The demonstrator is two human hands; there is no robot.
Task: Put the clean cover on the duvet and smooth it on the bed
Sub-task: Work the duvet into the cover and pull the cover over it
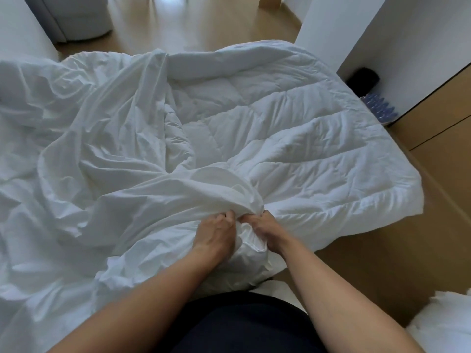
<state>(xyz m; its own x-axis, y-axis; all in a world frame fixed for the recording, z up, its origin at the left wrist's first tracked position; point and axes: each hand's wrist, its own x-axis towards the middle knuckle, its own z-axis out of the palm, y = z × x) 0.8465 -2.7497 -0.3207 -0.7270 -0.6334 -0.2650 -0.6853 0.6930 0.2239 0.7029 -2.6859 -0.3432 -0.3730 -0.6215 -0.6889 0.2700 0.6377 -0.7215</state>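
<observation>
Both of your forearms reach in from the near edge and converge, so that your hands almost meet at the near middle of the bedding. Your left hand (216, 234) lies back up, with its fingers curled tight into a gathered fold of the cover (102, 154). Your right hand (266, 233) sits just beside it, wrist bent inward, its fingers likewise clenched on that same fold. A wad of white cloth is bunched between your palms; I cannot tell whether it is cover or filling. The cover lies rumpled across the left and near side, draped partly over the quilted duvet (300, 138), which lies spread to the right with its edge hanging toward the wooden floor (382, 240).
</observation>
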